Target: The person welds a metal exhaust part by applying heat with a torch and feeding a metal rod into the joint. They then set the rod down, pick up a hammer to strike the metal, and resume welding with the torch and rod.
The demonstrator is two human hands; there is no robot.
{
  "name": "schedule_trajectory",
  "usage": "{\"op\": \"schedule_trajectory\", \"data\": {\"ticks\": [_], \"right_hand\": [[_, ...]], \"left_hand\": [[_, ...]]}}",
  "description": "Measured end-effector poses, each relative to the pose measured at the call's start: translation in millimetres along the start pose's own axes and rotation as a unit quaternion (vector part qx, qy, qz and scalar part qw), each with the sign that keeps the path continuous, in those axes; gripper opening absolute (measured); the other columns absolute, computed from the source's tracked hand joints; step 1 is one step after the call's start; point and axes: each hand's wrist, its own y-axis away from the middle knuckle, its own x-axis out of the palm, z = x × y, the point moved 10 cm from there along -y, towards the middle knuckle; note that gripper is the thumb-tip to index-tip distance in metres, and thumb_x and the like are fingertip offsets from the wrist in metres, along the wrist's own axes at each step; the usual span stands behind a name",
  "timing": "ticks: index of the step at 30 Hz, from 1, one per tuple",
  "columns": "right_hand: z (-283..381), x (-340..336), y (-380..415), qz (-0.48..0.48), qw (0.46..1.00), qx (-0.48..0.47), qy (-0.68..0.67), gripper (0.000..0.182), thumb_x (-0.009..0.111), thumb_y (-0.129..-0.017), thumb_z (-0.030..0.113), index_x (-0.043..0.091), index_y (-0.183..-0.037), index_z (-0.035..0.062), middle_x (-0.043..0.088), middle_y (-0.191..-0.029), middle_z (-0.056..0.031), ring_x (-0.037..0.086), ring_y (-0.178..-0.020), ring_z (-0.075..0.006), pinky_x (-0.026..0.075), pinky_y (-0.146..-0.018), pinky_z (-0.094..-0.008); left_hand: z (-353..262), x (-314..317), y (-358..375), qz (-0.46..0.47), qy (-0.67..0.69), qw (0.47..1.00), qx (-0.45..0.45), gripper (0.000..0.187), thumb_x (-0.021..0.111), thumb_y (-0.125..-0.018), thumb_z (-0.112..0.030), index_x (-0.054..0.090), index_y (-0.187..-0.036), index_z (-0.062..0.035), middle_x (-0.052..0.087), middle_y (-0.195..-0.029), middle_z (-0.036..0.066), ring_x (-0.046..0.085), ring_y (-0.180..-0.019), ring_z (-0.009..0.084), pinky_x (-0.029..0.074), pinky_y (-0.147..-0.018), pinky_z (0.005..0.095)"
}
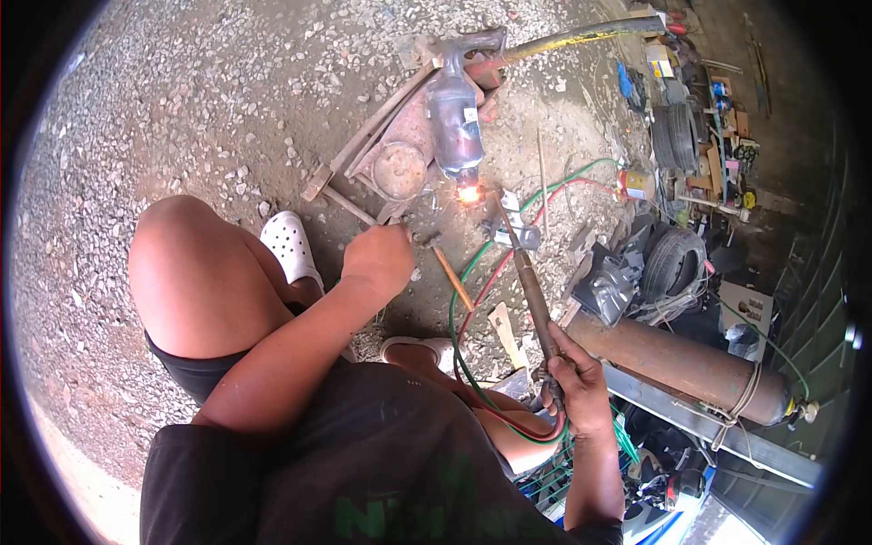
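Note:
My right hand [574, 377] is wrapped round the handle of a cutting torch [531, 286]. Its tip points at a glowing orange-white spot, with sparks, on the lower end of a grey metal canister like a catalytic converter [454, 118]. This canister rests against a rusty metal frame [400, 136] with a round plate [400, 171]. My left hand [380, 259] is closed in a fist just below the frame; what it grips, if anything, is hidden. Close beside it, a hammer [452, 277] with a wooden handle lies on the ground.
Green [472, 263] and red hoses [495, 277] run from the torch across the ground. A rusty gas cylinder [681, 363] lies at right on a metal beam [718, 427]. Tires [674, 263] and scrap line the right side. A yellow-black pipe [581, 38] extends at the top.

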Motion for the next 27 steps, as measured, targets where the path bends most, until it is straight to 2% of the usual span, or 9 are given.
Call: {"op": "schedule_trajectory", "data": {"ticks": [8, 11, 14, 27], "right_hand": [[0.8, 0.8, -0.6, 0.002, 1.000, 0.000, -0.007, 0.055, 0.064, -0.111, 0.006, 0.056, -0.165, 0.0126, 0.066, -0.088, 0.0000, 0.064, -0.056, -0.0083, 0.051, -0.046, -0.0232], [3.7, 0.5, 0.0, -0.012, 1.000, -0.005, 0.003, 0.051, 0.062, -0.113, 0.007, 0.056, -0.164, 0.0088, 0.070, -0.083, -0.0036, 0.063, -0.053, -0.0101, 0.048, -0.045, -0.0240], [0.9, 0.2, -0.9, -0.003, 1.000, 0.001, -0.004, 0.054, 0.064, -0.112, 0.006, 0.057, -0.164, 0.0132, 0.067, -0.089, -0.0001, 0.064, -0.056, -0.0086, 0.050, -0.045, -0.0236], [5.0, 2.1, -1.0, -0.013, 1.000, 0.002, 0.008, 0.052, 0.065, -0.111, 0.008, 0.058, -0.163, 0.0118, 0.065, -0.081, 0.0011, 0.064, -0.055, -0.0085, 0.049, -0.045, -0.0237]], "left_hand": [[2.3, 3.0, -3.8, -0.010, 0.003, 1.000, -0.004, 0.027, 0.057, -0.109, -0.024, 0.075, -0.114, -0.0044, 0.078, -0.107, 0.028, 0.075, -0.105, 0.0500, 0.059, -0.097, 0.0591], [1.3, 1.6, -3.4, -0.013, 0.007, 1.000, -0.002, 0.027, 0.057, -0.109, -0.024, 0.075, -0.113, -0.0043, 0.078, -0.107, 0.028, 0.075, -0.105, 0.0500, 0.059, -0.096, 0.0592], [0.7, 1.4, -3.6, -0.018, 0.009, 1.000, 0.003, 0.027, 0.057, -0.108, -0.024, 0.075, -0.113, -0.0044, 0.078, -0.106, 0.029, 0.075, -0.105, 0.0501, 0.059, -0.096, 0.0595], [1.2, 5.4, -5.1, -0.016, 0.011, 1.000, -0.001, 0.027, 0.058, -0.108, -0.024, 0.076, -0.113, -0.0038, 0.078, -0.105, 0.029, 0.076, -0.103, 0.0501, 0.060, -0.095, 0.0596]]}}
